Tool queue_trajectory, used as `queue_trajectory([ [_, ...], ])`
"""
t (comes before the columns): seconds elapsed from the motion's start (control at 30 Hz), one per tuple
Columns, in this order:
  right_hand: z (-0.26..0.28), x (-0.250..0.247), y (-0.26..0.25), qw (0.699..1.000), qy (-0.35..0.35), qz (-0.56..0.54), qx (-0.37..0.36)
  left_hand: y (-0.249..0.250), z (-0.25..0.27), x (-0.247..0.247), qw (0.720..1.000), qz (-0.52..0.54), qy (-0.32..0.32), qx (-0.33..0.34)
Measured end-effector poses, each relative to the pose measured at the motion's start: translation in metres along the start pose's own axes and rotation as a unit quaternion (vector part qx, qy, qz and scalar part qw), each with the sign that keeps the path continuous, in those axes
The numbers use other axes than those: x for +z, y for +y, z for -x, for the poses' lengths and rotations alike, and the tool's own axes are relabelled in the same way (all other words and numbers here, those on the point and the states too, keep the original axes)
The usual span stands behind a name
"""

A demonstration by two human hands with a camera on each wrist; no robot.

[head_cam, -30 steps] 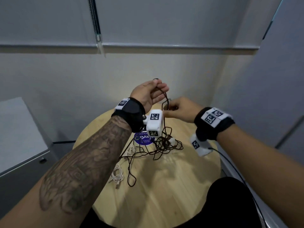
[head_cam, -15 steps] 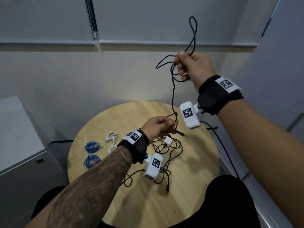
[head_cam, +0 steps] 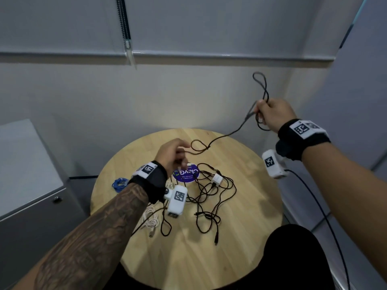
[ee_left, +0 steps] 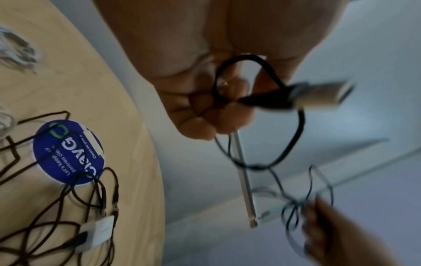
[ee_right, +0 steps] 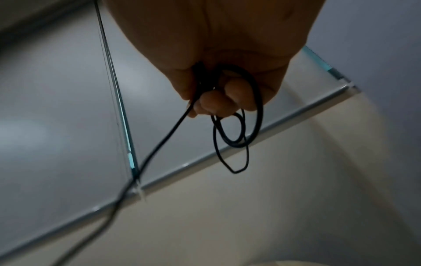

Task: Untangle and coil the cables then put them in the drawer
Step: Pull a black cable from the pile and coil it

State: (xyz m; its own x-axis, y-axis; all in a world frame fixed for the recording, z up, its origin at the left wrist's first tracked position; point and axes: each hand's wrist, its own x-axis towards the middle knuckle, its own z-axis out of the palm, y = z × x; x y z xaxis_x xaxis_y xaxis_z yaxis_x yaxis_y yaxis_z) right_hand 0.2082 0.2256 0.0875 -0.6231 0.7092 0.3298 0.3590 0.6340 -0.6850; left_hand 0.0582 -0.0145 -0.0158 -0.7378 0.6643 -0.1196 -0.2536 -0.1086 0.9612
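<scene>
The right hand (head_cam: 274, 114), raised at far right, clamps gathered loops of one black cable (head_cam: 222, 138). The cable's free length slants down and left to the left hand (head_cam: 171, 155), whose curled fingers (ee_left: 218, 117) pinch its plug end (ee_left: 318, 93) above the round table (head_cam: 240, 258). The remaining tangle (head_cam: 209, 197) lies below.

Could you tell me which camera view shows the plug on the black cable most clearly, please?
The left wrist view: the plug fills the frame beside the left hand, though blurred. The head view shows no plug there; the right wrist view shows only cable loops.
</scene>
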Motion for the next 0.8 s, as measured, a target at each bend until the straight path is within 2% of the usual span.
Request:
queue_trajectory([
  [0.13,0.006,0.008,0.043,0.976,-0.082,0.188,0.068,0.015,-0.016,-0.038,0.995,0.069,0.061,0.032],
  [0.23,0.013,0.020,0.067,0.950,-0.132,0.262,0.105,0.031,-0.028,-0.072,0.984,0.128,0.116,0.048],
  [0.43,0.023,0.037,0.103,0.921,-0.177,0.313,0.146,0.054,-0.044,-0.141,0.944,0.167,0.276,0.074],
  [0.57,0.029,0.052,0.103,0.925,-0.182,0.305,0.133,0.055,-0.051,-0.154,0.929,0.159,0.322,0.088],
  [0.67,0.038,0.066,0.096,0.918,-0.215,0.307,0.132,0.058,-0.050,-0.145,0.943,0.145,0.285,0.089],
  [0.8,0.057,0.086,0.093,0.896,-0.291,0.322,0.095,0.066,-0.035,-0.109,0.991,0.032,0.111,0.068],
])
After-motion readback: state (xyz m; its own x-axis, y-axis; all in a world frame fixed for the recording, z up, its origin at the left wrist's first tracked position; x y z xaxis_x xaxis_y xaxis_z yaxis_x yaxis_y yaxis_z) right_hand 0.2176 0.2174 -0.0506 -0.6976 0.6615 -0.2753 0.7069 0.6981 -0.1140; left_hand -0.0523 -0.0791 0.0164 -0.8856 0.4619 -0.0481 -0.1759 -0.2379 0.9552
